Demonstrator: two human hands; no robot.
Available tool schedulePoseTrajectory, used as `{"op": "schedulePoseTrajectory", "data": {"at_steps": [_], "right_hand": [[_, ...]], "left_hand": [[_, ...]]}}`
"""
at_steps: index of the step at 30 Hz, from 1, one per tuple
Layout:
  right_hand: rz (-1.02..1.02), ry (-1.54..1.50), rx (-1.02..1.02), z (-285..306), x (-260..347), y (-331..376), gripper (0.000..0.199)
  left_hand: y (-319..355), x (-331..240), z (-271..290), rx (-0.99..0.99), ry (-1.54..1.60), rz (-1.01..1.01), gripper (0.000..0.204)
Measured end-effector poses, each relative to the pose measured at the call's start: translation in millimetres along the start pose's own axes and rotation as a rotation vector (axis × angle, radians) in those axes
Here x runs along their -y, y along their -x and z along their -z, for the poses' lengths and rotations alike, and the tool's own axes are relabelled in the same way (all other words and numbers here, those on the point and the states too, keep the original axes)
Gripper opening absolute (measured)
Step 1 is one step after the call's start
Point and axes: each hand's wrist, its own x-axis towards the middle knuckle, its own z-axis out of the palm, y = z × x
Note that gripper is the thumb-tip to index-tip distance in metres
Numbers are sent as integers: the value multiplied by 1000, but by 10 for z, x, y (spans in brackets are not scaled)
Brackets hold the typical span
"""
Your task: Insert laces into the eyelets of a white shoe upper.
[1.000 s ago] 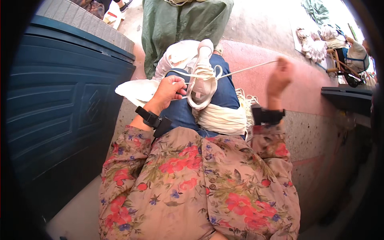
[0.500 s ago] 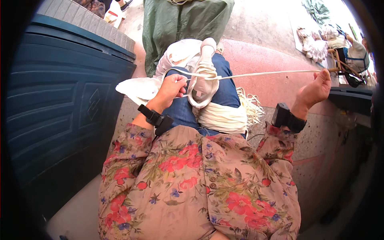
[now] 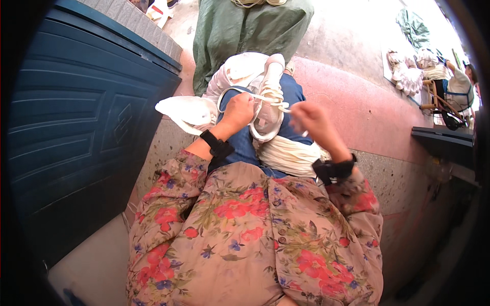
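white shoe [image 3: 266, 125]: left hand [image 3: 238, 110] pinches lace [image 3: 263, 97] by its edge; right hand [image 3: 313, 120], grip blurred, unclear, has room rightward.

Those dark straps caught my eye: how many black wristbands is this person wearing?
2: the left wristband sits just behind the left hand, the right wristband just behind the right hand. The floral sleeves could hide more.

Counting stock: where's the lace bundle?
In the head view, the cream lace bundle lies right of centre on blue jeans, between the white shoe and floral jacket.
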Motion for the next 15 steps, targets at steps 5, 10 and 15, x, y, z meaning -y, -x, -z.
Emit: {"op": "schedulePoseTrajectory", "data": {"at_steps": [5, 10, 15], "right_hand": [[-22, 298, -21, -471, -348, -348, 19], [76, 480, -127, -656, -511, -514, 18], [210, 758, -267, -666, -552, -493, 13]], "left_hand": [[-57, -90, 80, 119, -95, -131, 16], [-63, -140, 82, 45, -76, -166, 13], [16, -76, 35, -90, -55, -127, 13]]}}
